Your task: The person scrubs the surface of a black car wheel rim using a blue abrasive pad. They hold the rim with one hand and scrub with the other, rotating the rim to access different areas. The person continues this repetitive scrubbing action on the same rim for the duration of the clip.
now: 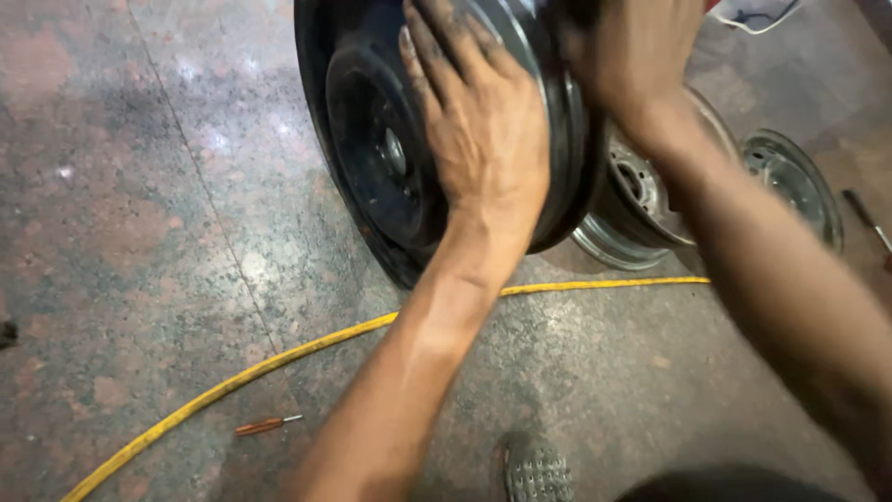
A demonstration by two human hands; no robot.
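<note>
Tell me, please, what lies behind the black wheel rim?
Behind the black wheel rim lies a silver rim on the floor; the black rim and the right hand cover most of it.
</note>
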